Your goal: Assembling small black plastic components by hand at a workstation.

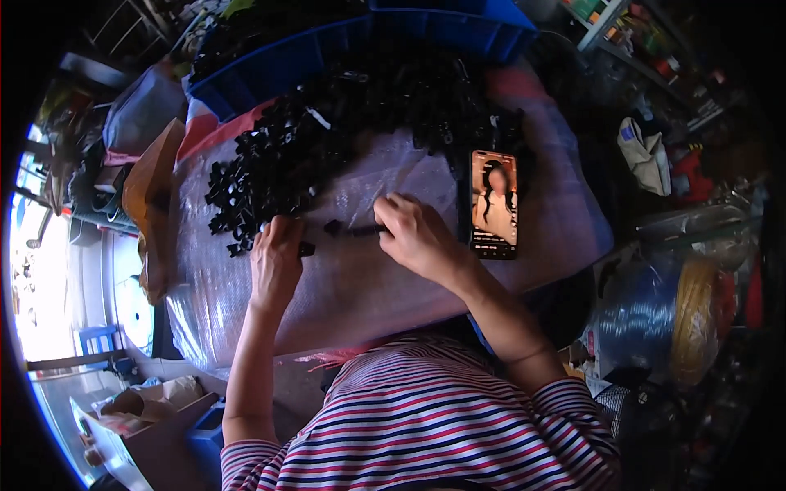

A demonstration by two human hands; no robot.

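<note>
A heap of small black parts (282,155) spreads over a table covered with whitish woven plastic sheeting (327,303). My left hand (277,254) is at the heap's near left edge, fingers bent and drawn together. One black piece (306,249) shows beside its thumb; what the fingers themselves hold is hidden. Right of it, my right hand (413,233) is closed in a pinch at the end of a dark, narrow piece (362,231). A second small black piece (333,227) lies between the hands.
A phone (494,204) with a lit screen lies right of my right hand. Blue plastic crates (286,61) stand behind the heap. A brown paper-like sheet (151,204) is at the left edge; wrapped spools (655,319) stand at right. An open carton (164,417) sits lower left.
</note>
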